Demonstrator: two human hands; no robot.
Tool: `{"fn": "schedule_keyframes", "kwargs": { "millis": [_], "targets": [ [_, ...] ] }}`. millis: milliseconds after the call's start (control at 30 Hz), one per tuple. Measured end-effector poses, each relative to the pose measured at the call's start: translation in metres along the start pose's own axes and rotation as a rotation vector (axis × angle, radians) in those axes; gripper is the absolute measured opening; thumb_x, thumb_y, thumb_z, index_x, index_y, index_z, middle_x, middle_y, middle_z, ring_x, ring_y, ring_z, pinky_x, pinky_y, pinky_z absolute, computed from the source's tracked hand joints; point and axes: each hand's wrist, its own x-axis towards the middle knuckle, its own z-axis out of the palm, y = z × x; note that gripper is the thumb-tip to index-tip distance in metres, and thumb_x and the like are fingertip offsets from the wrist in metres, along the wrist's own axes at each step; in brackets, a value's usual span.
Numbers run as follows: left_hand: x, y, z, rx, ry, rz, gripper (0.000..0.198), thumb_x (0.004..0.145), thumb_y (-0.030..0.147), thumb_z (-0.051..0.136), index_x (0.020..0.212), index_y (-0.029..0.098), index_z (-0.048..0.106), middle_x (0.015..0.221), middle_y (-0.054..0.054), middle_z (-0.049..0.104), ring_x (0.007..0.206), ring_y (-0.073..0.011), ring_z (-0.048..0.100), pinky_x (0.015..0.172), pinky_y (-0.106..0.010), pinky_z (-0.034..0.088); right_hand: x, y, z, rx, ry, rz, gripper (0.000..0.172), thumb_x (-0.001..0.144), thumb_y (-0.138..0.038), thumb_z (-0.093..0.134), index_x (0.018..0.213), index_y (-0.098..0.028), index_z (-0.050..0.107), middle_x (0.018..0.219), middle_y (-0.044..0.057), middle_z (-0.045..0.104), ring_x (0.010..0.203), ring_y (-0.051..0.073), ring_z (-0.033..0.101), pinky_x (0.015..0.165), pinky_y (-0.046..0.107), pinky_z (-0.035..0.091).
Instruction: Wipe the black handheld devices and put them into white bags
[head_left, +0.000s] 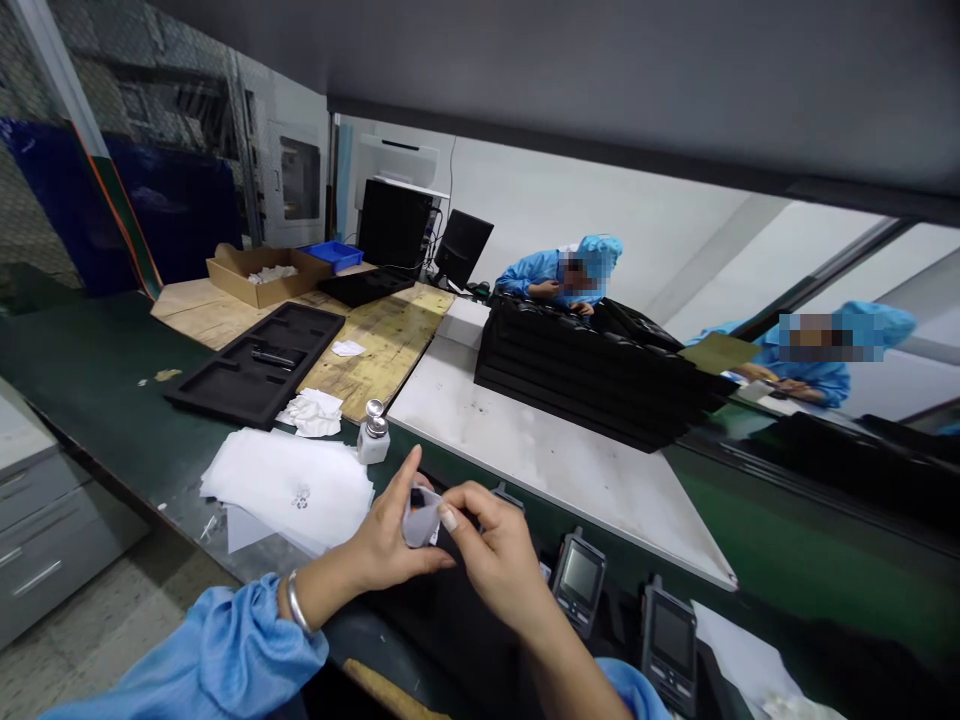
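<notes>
One dark symbol [301, 497] on white sheets [255, 468]

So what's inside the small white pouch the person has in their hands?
At the mouth of the white pouch, a dark object shows with a bit of orange. The pouch and fingers cover the rest, so I can't tell what it is.

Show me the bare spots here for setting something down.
Free: the white board, before the black stack; the green table left of the black tray, bar small scraps. Crowded: around the left hand and right hand, with paper, bottle and radios close by.
</notes>
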Motion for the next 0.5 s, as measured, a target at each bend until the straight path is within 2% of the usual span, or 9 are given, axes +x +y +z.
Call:
{"fn": "schedule_keyframes", "kwargs": {
  "millis": [100,167,233,300,367,433,500],
  "targets": [
    [-0.002,0.005,-0.007,-0.058,0.007,0.038,0.116,0.071,0.035,0.081,0.154,0.028,0.000,0.121,-0.008,0.052,0.100,-0.0209,0.059,0.090,-0.041,0.049,0.014,-0.018,-0.008,0.196,0.035,-0.008,0.023,0.091,-0.036,0.056,0.077,-0.019,0.060,0.072,0.000,0.056,0.066,0.013,0.051,0.062,0.025,0.042],
    [-0.001,0.009,-0.007,-0.063,0.009,-0.007,0.100,0.078,0.029,0.073,0.154,0.026,0.009,0.108,-0.004,0.058,0.087,-0.0168,0.061,0.083,-0.036,0.052,0.020,-0.018,-0.018,0.250,0.092,0.009,0.023,0.090,-0.038,0.058,0.079,-0.019,0.060,0.071,0.000,0.056,0.065,0.013,0.051,0.061,0.025,0.043],
    [0.008,0.011,-0.004,-0.007,0.009,-0.102,0.077,0.085,0.023,0.061,0.151,0.024,0.022,0.092,0.000,0.060,0.075,-0.0141,0.061,0.075,-0.031,0.052,0.022,-0.002,-0.031,0.209,0.163,0.055,0.025,0.090,-0.041,0.058,0.080,-0.018,0.061,0.070,0.000,0.056,0.065,0.014,0.052,0.061,0.026,0.045],
    [0.027,0.010,0.001,0.155,-0.044,-0.217,0.062,0.089,0.018,0.052,0.147,0.022,0.030,0.094,-0.001,0.064,0.078,-0.0149,0.063,0.078,-0.030,0.052,0.017,0.027,-0.048,0.068,0.181,0.104,0.025,0.089,-0.043,0.057,0.087,-0.018,0.063,0.076,0.002,0.060,0.070,0.016,0.056,0.067,0.029,0.048],
    [0.055,0.004,0.010,0.343,-0.152,-0.321,0.056,0.090,0.016,0.049,0.144,0.021,0.034,0.110,-0.006,0.066,0.094,-0.0175,0.065,0.087,-0.031,0.050,0.006,0.063,-0.065,-0.172,0.121,0.126,0.025,0.088,-0.038,0.056,0.104,-0.019,0.063,0.096,0.007,0.065,0.087,0.021,0.060,0.081,0.037,0.050],
    [0.086,-0.006,0.021,0.460,-0.250,-0.409,0.048,0.088,0.015,0.050,0.136,0.018,0.045,0.113,-0.010,0.067,0.102,-0.0215,0.065,0.088,-0.032,0.050,-0.006,0.096,-0.077,-0.475,0.000,0.137,0.041,0.083,-0.023,0.054,0.124,-0.021,0.058,0.122,0.010,0.060,0.111,0.026,0.055,0.097,0.045,0.045],
    [0.112,-0.014,0.036,0.525,-0.320,-0.469,0.040,0.084,0.018,0.057,0.124,0.014,0.055,0.103,-0.014,0.070,0.096,-0.0271,0.067,0.081,-0.035,0.052,-0.018,0.121,-0.083,-0.754,-0.148,0.147,0.068,0.072,-0.006,0.051,0.138,-0.022,0.050,0.140,0.010,0.049,0.126,0.028,0.045,0.104,0.048,0.040]
  ]
}}
